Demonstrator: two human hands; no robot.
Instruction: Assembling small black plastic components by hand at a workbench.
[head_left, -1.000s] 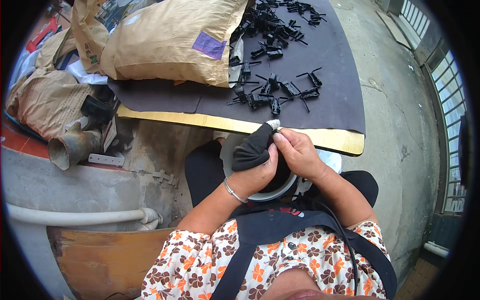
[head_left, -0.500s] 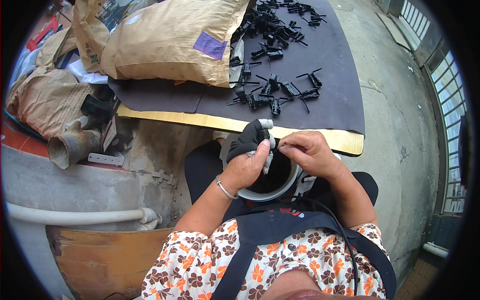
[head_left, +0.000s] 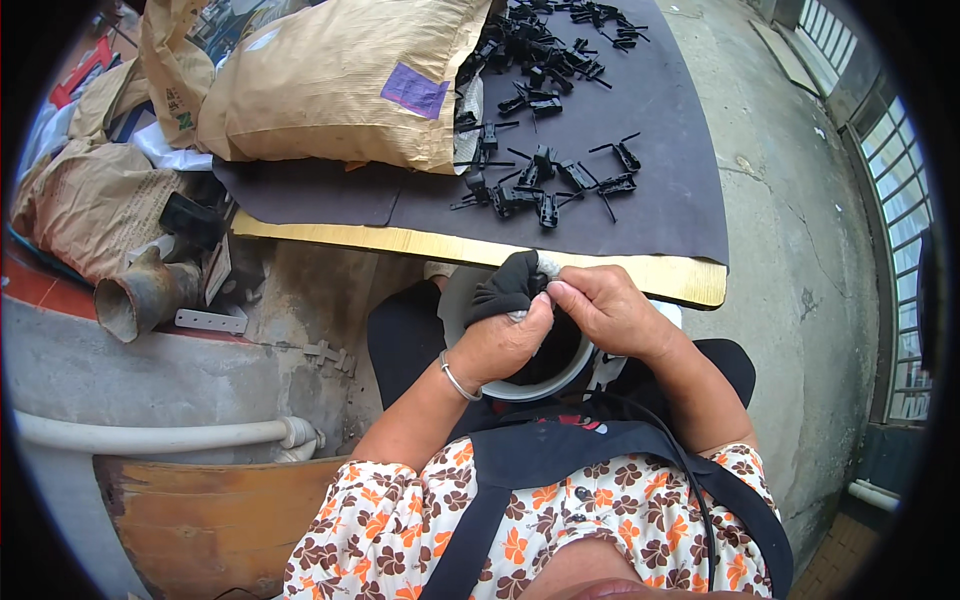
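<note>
My left hand (head_left: 508, 315), its fingers in a black glove with pale fingertips and its thumb bare, is closed around a small black plastic part (head_left: 541, 284). Against that part, the thumb and fingers of my bare right hand (head_left: 606, 308) are pinched together, meeting the left fingertips; much of the part is hidden between them. Both hands hover over a white bucket (head_left: 560, 388) between my knees, its inside dark. Beyond them, several black plastic parts with thin stems (head_left: 541, 172) lie on the dark table covering (head_left: 640, 228).
A large brown paper sack (head_left: 320, 90) lies on the table, with a heap of black parts (head_left: 530, 45) by its mouth. The table's yellow front edge (head_left: 400, 240) runs just beyond my hands. A rusty pipe piece (head_left: 140, 295) and another sack (head_left: 95, 205) sit at the left.
My right hand has moved slightly left, its fingertips now against my left hand's. The left hand has turned a little, and the black part shows less.
</note>
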